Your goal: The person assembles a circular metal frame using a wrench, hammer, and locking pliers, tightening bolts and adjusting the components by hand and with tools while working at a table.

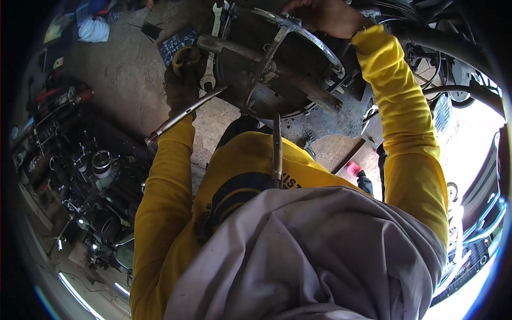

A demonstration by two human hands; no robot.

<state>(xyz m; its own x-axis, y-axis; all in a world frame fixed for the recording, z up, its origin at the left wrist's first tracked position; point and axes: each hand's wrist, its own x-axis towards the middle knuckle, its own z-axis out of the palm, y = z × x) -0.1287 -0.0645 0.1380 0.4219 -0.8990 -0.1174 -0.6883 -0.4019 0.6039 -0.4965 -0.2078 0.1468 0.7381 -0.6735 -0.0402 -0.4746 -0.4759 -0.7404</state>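
Note:
A round metal frame with spokes and a curved rim stands before me, and a thick rusty pipe crosses it. My left hand, dark and in shadow, is left of the frame, its fingers closed around what looks like a yellow ring-shaped thing. Beside it are a long open-ended wrench and a slanting metal bar. At the upper edge my right hand reaches over the frame's far right side; its fingertips are hidden or cut off. Another upright bar stands in front of my yellow shirt.
Dark machine parts crowd the left side. Hoses and cables run along the upper right. A dark patterned piece lies on the concrete floor. A pink shoe shows at right, and a white bag lies far left.

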